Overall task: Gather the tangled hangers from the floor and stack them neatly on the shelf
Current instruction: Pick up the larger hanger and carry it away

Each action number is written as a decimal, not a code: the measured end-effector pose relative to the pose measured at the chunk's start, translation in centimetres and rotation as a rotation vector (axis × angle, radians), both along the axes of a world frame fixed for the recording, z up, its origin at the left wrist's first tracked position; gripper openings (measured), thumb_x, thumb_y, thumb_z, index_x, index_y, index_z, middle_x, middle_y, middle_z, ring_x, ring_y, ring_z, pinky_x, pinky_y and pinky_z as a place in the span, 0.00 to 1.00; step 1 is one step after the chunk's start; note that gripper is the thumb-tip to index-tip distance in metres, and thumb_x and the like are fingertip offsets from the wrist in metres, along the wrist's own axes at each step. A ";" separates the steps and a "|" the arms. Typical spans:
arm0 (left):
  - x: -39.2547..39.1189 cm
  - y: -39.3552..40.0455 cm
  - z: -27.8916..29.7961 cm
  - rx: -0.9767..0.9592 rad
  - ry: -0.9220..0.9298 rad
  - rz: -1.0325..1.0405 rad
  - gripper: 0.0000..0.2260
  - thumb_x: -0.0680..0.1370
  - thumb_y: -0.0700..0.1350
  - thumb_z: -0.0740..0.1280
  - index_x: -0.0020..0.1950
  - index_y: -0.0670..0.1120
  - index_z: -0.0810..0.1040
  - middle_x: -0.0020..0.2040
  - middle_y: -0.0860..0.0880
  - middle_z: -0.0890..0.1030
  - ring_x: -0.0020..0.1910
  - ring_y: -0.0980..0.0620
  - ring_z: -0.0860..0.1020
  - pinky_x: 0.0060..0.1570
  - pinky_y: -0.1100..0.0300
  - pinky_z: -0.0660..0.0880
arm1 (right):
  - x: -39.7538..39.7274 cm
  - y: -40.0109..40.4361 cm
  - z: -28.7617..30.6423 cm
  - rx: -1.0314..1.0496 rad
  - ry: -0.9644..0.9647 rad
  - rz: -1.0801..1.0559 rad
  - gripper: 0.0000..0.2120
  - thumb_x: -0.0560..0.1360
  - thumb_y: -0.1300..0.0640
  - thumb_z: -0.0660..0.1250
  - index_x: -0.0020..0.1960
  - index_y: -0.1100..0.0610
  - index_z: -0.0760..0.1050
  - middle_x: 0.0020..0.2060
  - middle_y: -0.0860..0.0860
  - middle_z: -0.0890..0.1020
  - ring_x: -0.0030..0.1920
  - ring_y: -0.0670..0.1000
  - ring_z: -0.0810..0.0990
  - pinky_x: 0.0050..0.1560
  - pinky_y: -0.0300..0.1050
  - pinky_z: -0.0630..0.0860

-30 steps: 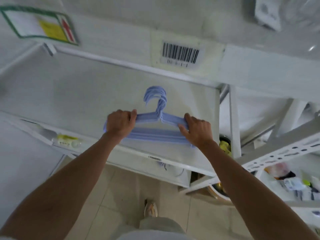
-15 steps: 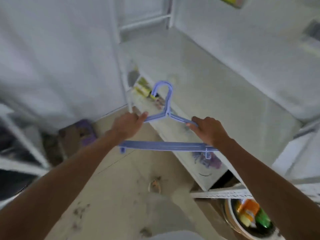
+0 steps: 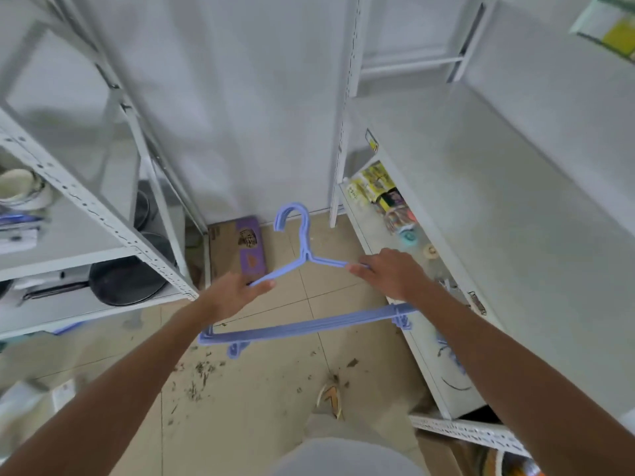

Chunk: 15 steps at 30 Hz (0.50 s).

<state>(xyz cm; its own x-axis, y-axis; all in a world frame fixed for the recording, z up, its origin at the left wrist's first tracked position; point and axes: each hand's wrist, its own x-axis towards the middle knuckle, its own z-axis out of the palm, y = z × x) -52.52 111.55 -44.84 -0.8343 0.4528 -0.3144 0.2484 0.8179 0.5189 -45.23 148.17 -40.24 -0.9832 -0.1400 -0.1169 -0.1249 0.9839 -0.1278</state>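
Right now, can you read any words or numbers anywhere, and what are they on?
No text is sharp enough to quote.
Green and yellow sign, top right: blurred.
Small yellow tag on the shelf edge: too small.
Yellow packets on the lower shelf: printing too small.
Purple box on the floor: a picture only, no words readable.
Blue hangers: no writing visible.

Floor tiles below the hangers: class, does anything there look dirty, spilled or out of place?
Yes. Dark crumbly debris lies scattered over the beige floor tiles, below the bundle of blue hangers that the left hand and right hand hold above it.
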 end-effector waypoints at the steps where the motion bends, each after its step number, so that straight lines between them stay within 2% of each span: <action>1: -0.2 0.1 0.2 -0.013 0.009 0.002 0.31 0.73 0.79 0.56 0.32 0.51 0.63 0.24 0.54 0.63 0.22 0.57 0.61 0.31 0.56 0.60 | -0.3 0.1 -0.5 -0.024 -0.016 -0.012 0.38 0.78 0.24 0.39 0.37 0.54 0.69 0.26 0.50 0.72 0.30 0.50 0.76 0.34 0.49 0.74; 3: -1.4 0.8 1.1 -0.057 0.021 0.024 0.31 0.73 0.79 0.54 0.30 0.52 0.62 0.22 0.54 0.64 0.21 0.56 0.61 0.30 0.57 0.59 | -1.4 0.4 -1.7 -0.083 -0.044 -0.044 0.38 0.78 0.23 0.40 0.36 0.55 0.67 0.24 0.49 0.69 0.27 0.49 0.73 0.33 0.48 0.73; 6: -3.5 2.3 2.5 -0.147 -0.015 0.052 0.34 0.72 0.80 0.53 0.31 0.49 0.62 0.25 0.54 0.65 0.23 0.54 0.63 0.29 0.57 0.61 | -3.8 1.0 -2.5 -0.178 -0.103 -0.072 0.36 0.77 0.22 0.42 0.33 0.53 0.59 0.24 0.48 0.63 0.25 0.49 0.64 0.30 0.46 0.66; 10: -6.3 4.1 2.9 -0.180 -0.081 0.015 0.36 0.72 0.81 0.51 0.34 0.47 0.66 0.29 0.50 0.66 0.28 0.50 0.65 0.32 0.57 0.62 | -6.2 2.5 -3.2 -0.233 -0.164 -0.085 0.35 0.76 0.21 0.41 0.32 0.52 0.58 0.25 0.48 0.63 0.26 0.49 0.63 0.32 0.45 0.63; 15: -9.7 5.4 1.4 -0.230 -0.051 -0.032 0.36 0.72 0.81 0.48 0.34 0.48 0.67 0.30 0.50 0.68 0.28 0.50 0.67 0.32 0.56 0.64 | -8.7 3.8 -4.2 -0.254 -0.196 -0.137 0.35 0.76 0.21 0.42 0.32 0.52 0.57 0.25 0.47 0.62 0.26 0.49 0.62 0.33 0.45 0.64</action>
<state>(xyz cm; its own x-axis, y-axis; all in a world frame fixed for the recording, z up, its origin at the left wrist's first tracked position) -62.19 116.97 -43.45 -0.8010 0.3905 -0.4538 0.2543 0.9082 0.3325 -53.89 151.99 -44.44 -0.9573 -0.0573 -0.2832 0.0570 0.9235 -0.3795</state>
